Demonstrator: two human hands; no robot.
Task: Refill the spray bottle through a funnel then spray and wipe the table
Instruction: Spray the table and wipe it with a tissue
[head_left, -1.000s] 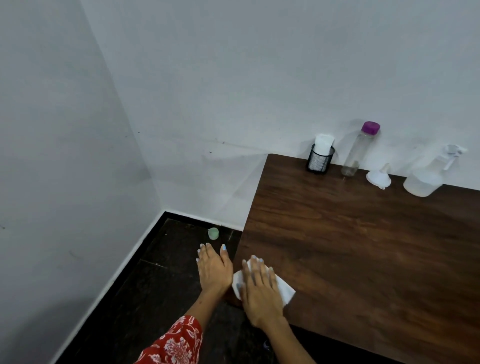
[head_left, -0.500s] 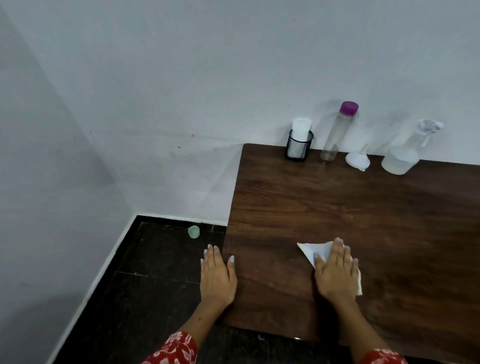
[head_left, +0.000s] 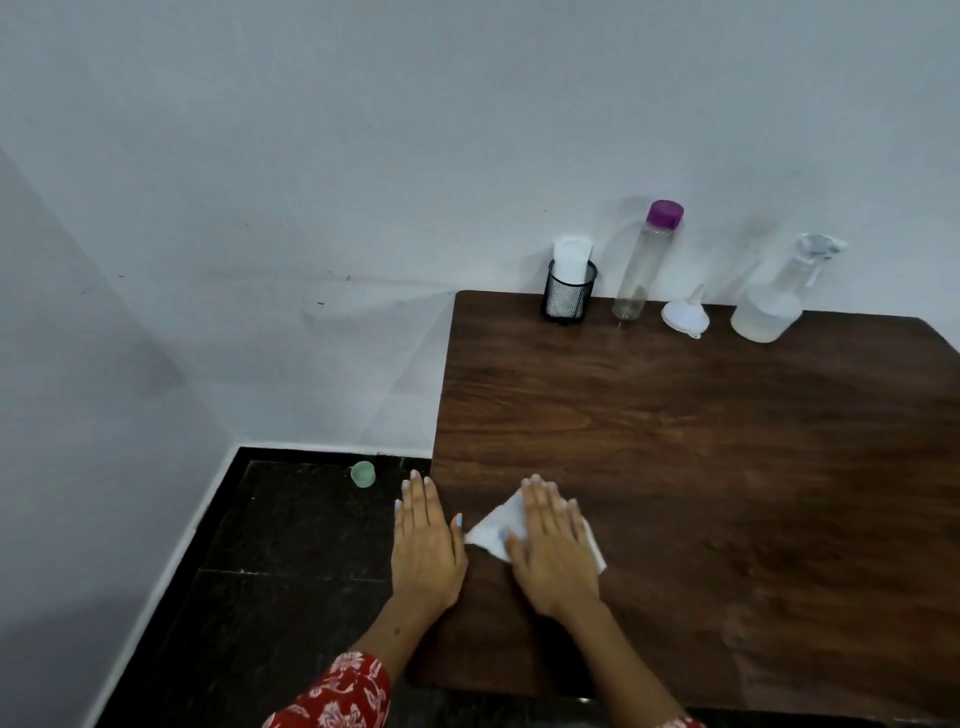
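Spray bottle (head_left: 768, 306), funnel (head_left: 685, 315), water bottle (head_left: 644, 262) and mesh cup (head_left: 569, 293) line the table's (head_left: 701, 447) far edge; your right hand (head_left: 556, 545) presses the tissue (head_left: 498, 525) flat, your left hand (head_left: 427, 540) lies spread.

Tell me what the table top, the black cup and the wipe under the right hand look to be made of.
Table top: wood or wood-look laminate, dark brown with grain streaks, low sheen. Black cup: wire mesh, likely metal; its white contents show through. Wipe: thin white paper tissue or cloth, matte, under the right hand.
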